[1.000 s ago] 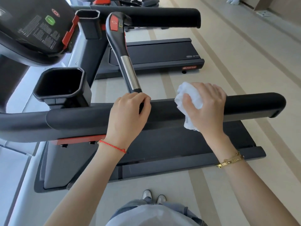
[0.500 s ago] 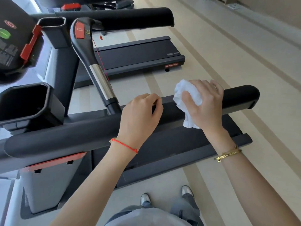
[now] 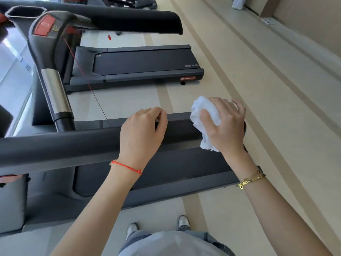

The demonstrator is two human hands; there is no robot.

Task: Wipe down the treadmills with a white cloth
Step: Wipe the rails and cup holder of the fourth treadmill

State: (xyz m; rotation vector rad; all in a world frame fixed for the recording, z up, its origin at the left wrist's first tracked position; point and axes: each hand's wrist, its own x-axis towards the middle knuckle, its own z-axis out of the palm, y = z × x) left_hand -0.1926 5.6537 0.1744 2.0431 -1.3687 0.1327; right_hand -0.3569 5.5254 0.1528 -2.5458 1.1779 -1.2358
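The white cloth [image 3: 204, 117] sits bunched at the far end of the near treadmill's handrail [image 3: 64, 143], at about three o'clock in view. The right hand [image 3: 227, 124] grips it, thumb pinning it to the rail. At nine o'clock from it, the left hand [image 3: 142, 132] curls over the rail, steadying. The rail wipe looks nearly finished; next probably comes the end cap or the neighbouring treadmill [image 3: 140, 63] at twelve.

cloth [image 3: 204, 115] white; handrail [image 3: 73, 143] black; bracelet [image 3: 127, 167] red; floor [image 3: 276, 108] beige striped
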